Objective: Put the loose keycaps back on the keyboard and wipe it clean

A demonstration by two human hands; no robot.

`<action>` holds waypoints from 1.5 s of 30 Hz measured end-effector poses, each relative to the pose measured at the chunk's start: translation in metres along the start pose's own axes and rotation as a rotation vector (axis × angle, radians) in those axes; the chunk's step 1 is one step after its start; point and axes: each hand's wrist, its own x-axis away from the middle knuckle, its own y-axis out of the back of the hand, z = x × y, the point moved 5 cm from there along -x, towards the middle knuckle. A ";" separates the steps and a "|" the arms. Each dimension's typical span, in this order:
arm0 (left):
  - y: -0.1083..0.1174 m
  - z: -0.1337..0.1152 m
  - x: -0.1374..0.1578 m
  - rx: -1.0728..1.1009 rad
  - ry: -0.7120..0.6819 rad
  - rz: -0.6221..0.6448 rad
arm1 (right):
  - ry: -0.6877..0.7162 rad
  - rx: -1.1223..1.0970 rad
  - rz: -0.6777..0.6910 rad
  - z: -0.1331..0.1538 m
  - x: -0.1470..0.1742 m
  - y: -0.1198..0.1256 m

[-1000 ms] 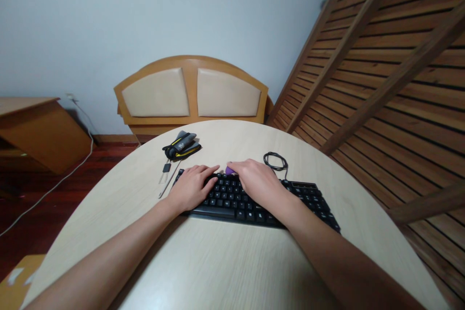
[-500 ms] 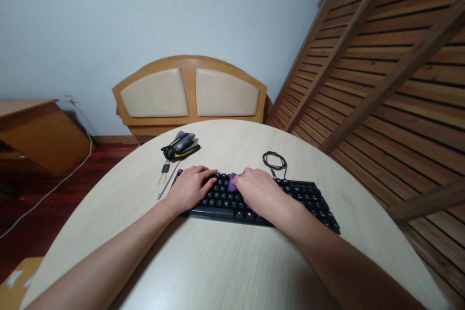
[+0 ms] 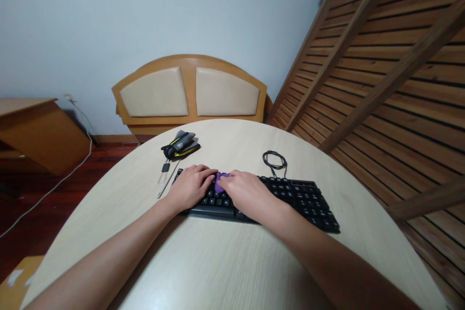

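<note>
A black keyboard (image 3: 312, 203) lies across the table in front of me. My left hand (image 3: 191, 188) rests on its left end, palm down and open, with the fingers stretched over the keys. In my right hand (image 3: 245, 193) is a soft purple piece (image 3: 220, 183), pressed against the letter keys just right of my left fingers. Whether it is cloth or putty I cannot tell, since my fingers and palm cover part of it.
Behind the keyboard lies its coiled black cable (image 3: 275, 160). At the back left are a folded grey, black and yellow item (image 3: 180, 145), a small black clip-like piece (image 3: 165, 168) and a thin rod (image 3: 168, 181). The round table (image 3: 225, 261) stands near a wooden slatted frame (image 3: 363, 68).
My right hand has slid left along the keys with the purple piece, nearer to my left hand. My left hand has stayed nearly in place.
</note>
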 end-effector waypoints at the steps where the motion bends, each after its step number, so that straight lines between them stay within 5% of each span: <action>1: 0.000 0.000 0.000 0.000 0.002 -0.001 | -0.003 0.009 0.024 0.000 0.002 0.002; 15: 0.001 0.001 0.000 0.012 0.008 -0.012 | 0.008 -0.045 0.348 0.022 0.034 0.025; 21: 0.000 0.001 0.001 -0.001 0.008 -0.008 | -0.066 -0.140 0.186 -0.006 0.032 0.040; 25: 0.001 0.000 0.001 -0.012 -0.003 -0.014 | -0.107 -0.030 0.036 -0.021 0.019 0.028; 35: 0.002 0.001 0.000 0.011 0.016 -0.007 | -0.070 0.116 0.272 0.012 0.024 0.012; 45: 0.004 -0.002 0.001 0.018 0.019 -0.010 | -0.129 0.046 0.307 0.043 0.045 0.014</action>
